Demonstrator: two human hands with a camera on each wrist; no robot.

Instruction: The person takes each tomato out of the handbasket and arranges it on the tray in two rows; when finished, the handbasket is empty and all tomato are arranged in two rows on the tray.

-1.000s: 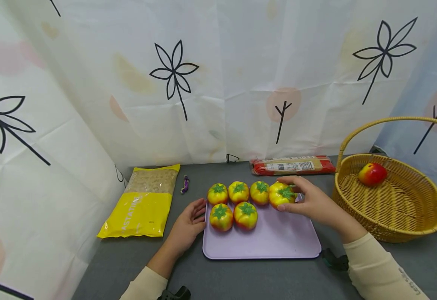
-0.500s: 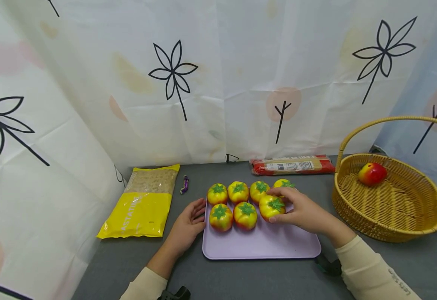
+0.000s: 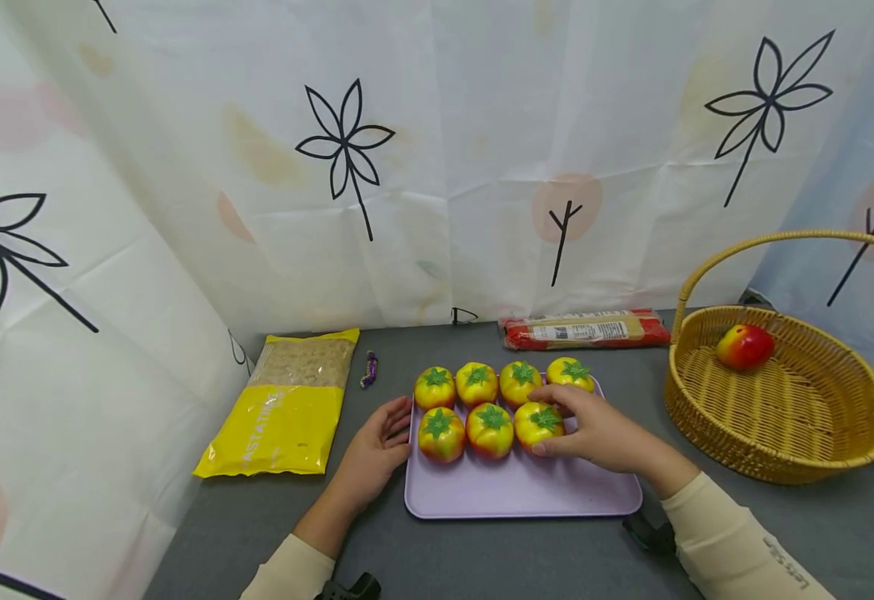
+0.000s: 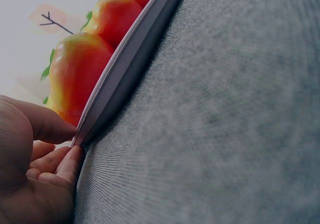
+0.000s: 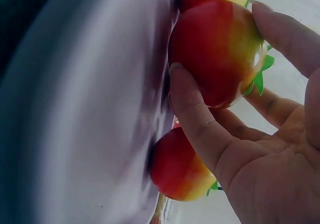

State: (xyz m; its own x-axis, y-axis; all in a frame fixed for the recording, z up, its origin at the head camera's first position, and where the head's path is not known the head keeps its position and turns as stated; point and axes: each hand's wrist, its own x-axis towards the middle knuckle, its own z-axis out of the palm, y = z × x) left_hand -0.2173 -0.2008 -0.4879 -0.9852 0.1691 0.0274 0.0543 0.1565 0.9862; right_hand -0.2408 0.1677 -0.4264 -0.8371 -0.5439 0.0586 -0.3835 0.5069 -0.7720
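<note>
On a lilac tray (image 3: 526, 496), red-and-yellow toy persimmons with green leafy tops stand in two rows. My right hand (image 3: 594, 429) holds the toy persimmon (image 3: 538, 423) at the right end of the front row, thumb and fingers on its sides. In the right wrist view that persimmon (image 5: 215, 52) appears down at the tray surface, with another persimmon (image 5: 180, 166) behind the fingers. My left hand (image 3: 377, 446) is at the tray's left edge. The left wrist view shows its thumb and fingertips (image 4: 72, 156) pinching the tray rim (image 4: 107, 79).
Left of the tray lie a yellow pasta bag (image 3: 282, 408) and a small purple-wrapped candy (image 3: 369, 369). A red-and-clear noodle packet (image 3: 585, 330) lies behind it. At right stands a wicker basket (image 3: 789, 433) holding a red fruit (image 3: 746, 347).
My right hand has set one persimmon in the back row's right end, or released it there, and moved left and nearer with another into the front row. The left hand stays put.
</note>
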